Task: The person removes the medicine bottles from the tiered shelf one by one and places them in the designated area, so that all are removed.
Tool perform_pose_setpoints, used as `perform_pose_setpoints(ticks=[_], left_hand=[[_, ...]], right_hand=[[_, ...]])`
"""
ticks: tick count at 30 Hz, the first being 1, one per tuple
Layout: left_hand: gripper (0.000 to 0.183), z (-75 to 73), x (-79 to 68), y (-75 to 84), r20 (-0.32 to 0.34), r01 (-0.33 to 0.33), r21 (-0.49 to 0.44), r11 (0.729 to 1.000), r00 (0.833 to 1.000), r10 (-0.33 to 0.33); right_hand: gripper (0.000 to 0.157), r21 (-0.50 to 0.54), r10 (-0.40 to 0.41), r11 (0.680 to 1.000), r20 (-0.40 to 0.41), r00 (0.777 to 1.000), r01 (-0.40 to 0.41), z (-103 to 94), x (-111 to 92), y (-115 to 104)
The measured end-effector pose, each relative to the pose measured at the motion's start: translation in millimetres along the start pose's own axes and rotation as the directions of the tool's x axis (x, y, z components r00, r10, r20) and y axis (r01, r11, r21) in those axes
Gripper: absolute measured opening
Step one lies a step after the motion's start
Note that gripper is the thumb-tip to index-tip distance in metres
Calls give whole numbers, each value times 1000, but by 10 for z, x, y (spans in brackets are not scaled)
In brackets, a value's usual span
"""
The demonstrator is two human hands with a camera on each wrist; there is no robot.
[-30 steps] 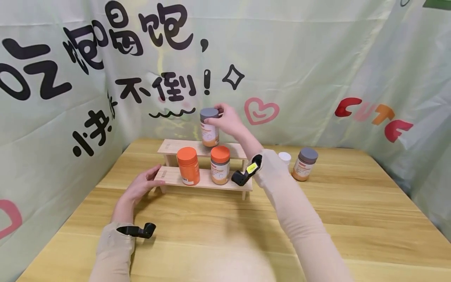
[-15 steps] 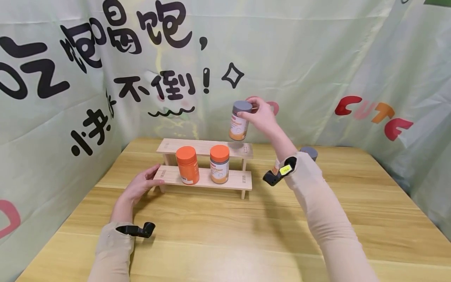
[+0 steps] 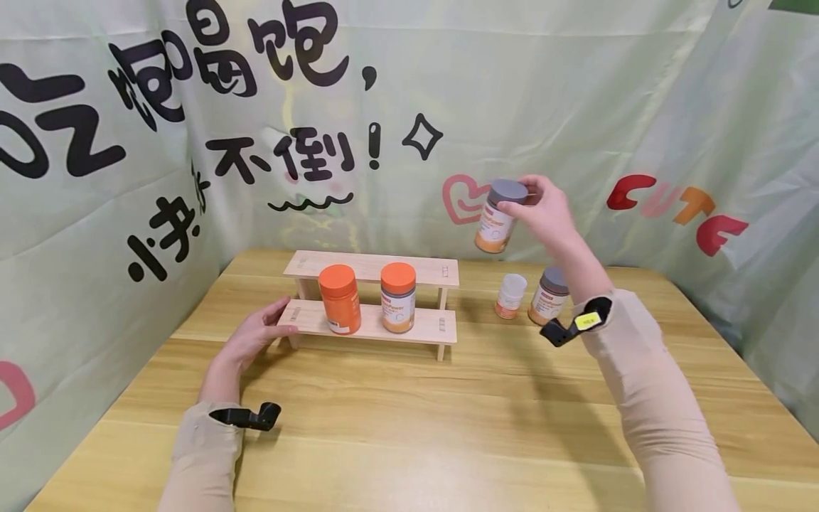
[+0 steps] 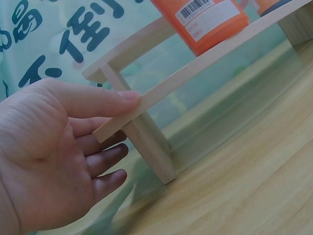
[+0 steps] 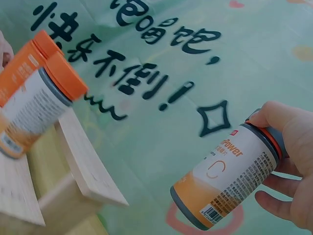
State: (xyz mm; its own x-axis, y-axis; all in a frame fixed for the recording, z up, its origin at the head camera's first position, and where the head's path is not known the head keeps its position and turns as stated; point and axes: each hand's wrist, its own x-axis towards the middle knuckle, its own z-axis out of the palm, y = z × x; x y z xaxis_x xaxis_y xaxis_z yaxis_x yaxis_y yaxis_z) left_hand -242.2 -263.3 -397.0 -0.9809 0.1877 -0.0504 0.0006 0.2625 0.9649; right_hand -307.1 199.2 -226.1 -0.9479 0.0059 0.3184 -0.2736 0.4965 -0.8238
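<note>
My right hand [image 3: 549,213] holds a supplement bottle [image 3: 495,222] by its grey lid, thumb on the near side. The bottle hangs in the air, slightly tilted, right of a two-tier wooden shelf [image 3: 429,328]. In the right wrist view its white and orange label [image 5: 222,171] faces the camera. At the shelf's left end, my left hand [image 3: 251,334] pinches the lower board, thumb on top and fingers beneath. On that lower board stand an all-orange bottle [image 3: 342,306] and a white-labelled bottle [image 3: 398,302] with an orange lid. The upper board [image 3: 371,267] carries nothing.
Right of the shelf, a small white-capped bottle [image 3: 510,297] and another grey-lidded bottle [image 3: 547,299] stand on the wooden table [image 3: 397,427]. The right forearm partly covers the grey-lidded one. A printed fabric curtain [image 3: 544,85] hangs behind and at both sides.
My right hand has lifted the grey-lidded bottle off the upper board and carried it rightward, beyond the shelf's right end. My left hand stays on the lower board.
</note>
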Motion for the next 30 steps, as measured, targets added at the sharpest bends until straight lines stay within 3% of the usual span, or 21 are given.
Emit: perform_pose_setpoints(ticks=[8, 18, 30], left_hand=[[81, 5, -8, -4, 2, 0, -21, 1000, 1000, 0], [81, 8, 0, 5, 9, -1, -34, 999, 1000, 1], [81, -14, 16, -4, 10, -14, -30, 999, 1000, 14]], right_hand=[[65, -93, 55, 994, -55, 997, -60, -387, -142, 233], [68, -194, 58, 977, -144, 988, -86, -803, -296, 520], [74, -221, 136, 958, -208, 969, -182, -1084, -465, 868]])
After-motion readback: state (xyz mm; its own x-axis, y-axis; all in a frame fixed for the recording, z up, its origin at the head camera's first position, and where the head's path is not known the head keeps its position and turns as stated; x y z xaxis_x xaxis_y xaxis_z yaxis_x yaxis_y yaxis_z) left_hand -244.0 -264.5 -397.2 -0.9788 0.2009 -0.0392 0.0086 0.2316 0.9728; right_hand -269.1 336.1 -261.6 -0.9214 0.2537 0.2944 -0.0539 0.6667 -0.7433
